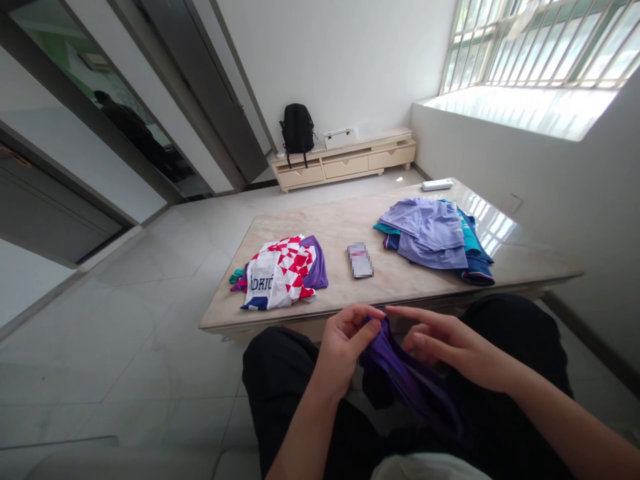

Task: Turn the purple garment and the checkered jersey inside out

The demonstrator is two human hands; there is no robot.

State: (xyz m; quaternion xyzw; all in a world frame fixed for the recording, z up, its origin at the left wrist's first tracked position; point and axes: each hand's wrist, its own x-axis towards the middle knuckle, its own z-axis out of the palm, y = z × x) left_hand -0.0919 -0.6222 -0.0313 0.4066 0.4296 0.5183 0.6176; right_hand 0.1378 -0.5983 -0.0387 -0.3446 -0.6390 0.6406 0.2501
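A dark purple garment (400, 377) hangs in loose folds between my knees, its lower end in shadow over my lap. My left hand (347, 343) pinches its top edge between thumb and fingers. Beside it, my right hand (445, 343) has the index finger stretched out toward the left fingertips, with the thumb apart from it; the other fingers curl near the cloth and are partly hidden. I see no cloth held in that hand. What kind of garment this is cannot be made out.
On the marble-topped table (340, 220) lie a red-and-white checked jersey (280, 270) over a purple cloth (316, 263), a blurred phone-like object (360, 260), a pile of lavender and blue clothes (430, 230) and a white case (437, 185). Behind, a black backpack (299, 130) stands on a low cabinet (350, 167).
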